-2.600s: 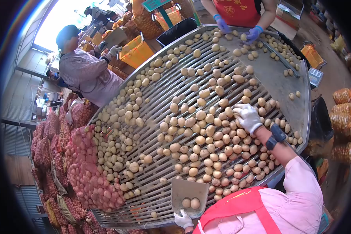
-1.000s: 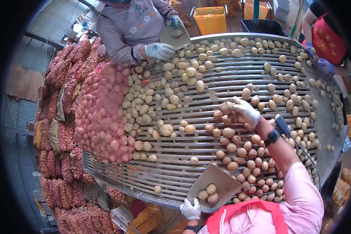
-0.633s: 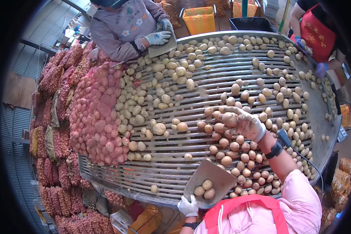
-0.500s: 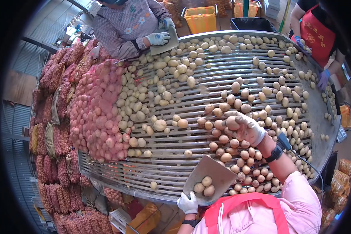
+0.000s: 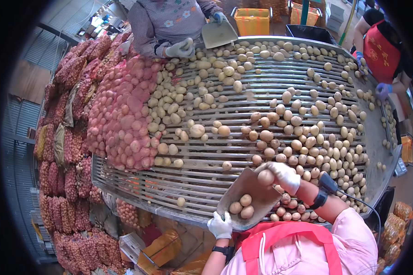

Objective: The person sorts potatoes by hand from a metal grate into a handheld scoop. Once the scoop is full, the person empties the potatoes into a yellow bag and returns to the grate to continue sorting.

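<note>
My gloved left hand [image 5: 220,225] grips the near left edge of a shallow metal scoop [image 5: 264,200]. Three potatoes [image 5: 246,200] lie inside it. Over the scoop's far right edge, my gloved right hand [image 5: 285,178] is closed around a single potato [image 5: 265,177]. Beneath and beyond both hands spreads a slatted metal sorting table [image 5: 202,178]. Loose potatoes [image 5: 314,151] crowd its right side, close to my right forearm. The fingers under the held potato are partly hidden.
A pink mesh sack of potatoes [image 5: 124,119] lies on the table's left end. Stacked sacks [image 5: 69,201] stand beyond it. Across the table a co-worker [image 5: 170,23] holds another scoop [image 5: 219,33]. A second person [image 5: 381,50] works at the right. A cable [image 5: 358,196] runs past my right arm.
My right hand has come down from among the loose potatoes to the scoop, carrying a potato. The co-worker opposite has shifted the other scoop away from the gloved hand below it.
</note>
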Demonstrator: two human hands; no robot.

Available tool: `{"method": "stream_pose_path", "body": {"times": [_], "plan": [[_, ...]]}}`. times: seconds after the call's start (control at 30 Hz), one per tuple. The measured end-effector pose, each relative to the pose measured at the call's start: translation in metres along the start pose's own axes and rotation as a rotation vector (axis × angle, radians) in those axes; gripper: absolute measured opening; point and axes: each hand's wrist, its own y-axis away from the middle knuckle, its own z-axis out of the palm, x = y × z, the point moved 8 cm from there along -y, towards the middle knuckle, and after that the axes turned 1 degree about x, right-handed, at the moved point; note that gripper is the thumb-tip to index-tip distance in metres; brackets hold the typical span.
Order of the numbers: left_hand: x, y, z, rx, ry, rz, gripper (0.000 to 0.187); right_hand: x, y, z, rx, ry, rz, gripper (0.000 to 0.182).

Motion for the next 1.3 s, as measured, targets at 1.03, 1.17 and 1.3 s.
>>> {"method": "stream_pose_path", "body": {"times": [1.03,1.17,1.3], "plan": [[0.001,0.002,-0.001,-0.006,0.003,-0.015,0.031,-0.023,-0.001,-0.062,0.145,0.057,-0.353,0.044],[0.004,0.000,-0.003,-0.004,0.014,-0.019,0.030,-0.006,-0.005,-0.014,-0.063,0.040,0.067,0.040],[0.002,0.000,-0.002,-0.005,0.016,-0.015,0.030,-0.040,-0.010,-0.031,0.181,0.600,-0.390,0.028]]}}
